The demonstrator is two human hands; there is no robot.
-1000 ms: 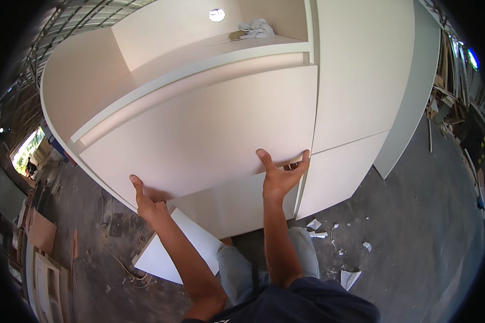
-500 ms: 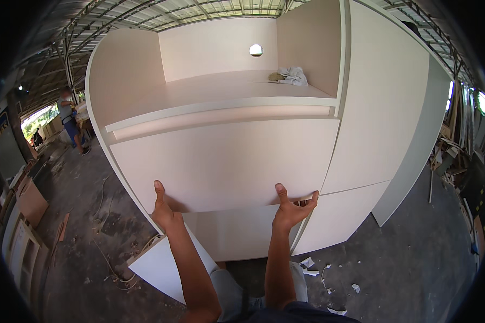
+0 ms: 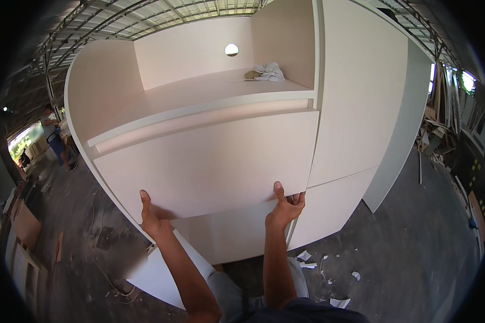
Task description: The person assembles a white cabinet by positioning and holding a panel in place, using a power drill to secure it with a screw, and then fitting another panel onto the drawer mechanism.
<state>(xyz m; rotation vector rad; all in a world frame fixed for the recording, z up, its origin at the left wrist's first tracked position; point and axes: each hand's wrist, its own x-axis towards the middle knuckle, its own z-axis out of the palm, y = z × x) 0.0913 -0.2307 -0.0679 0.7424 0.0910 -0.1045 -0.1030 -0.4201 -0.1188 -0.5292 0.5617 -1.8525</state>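
Observation:
A white drawer front [image 3: 210, 167] spans the cabinet [image 3: 361, 91] below a long recessed gap. My left hand [image 3: 152, 218] grips its lower edge near the left end, thumb up against the face and fingers hidden behind the panel. Near the lower right corner, my right hand [image 3: 285, 207] holds the same edge, its thumb on the face and bent fingers tucked underneath. Below the panel, a shaded opening with a pale board [image 3: 226, 237] inside is visible between my forearms.
A crumpled white cloth [image 3: 269, 72] lies on the cabinet's upper shelf [image 3: 199, 97]. By my left forearm, a white panel [image 3: 161, 274] angles out low down. Paper scraps [image 3: 339, 302] litter the dark floor at right. Another person [image 3: 54, 137] stands far left.
The view has shifted, so the cabinet sits farther left and slightly tilted. My right fingers, more spread along the edge before, are now curled closer together. Both hands stay on the drawer front.

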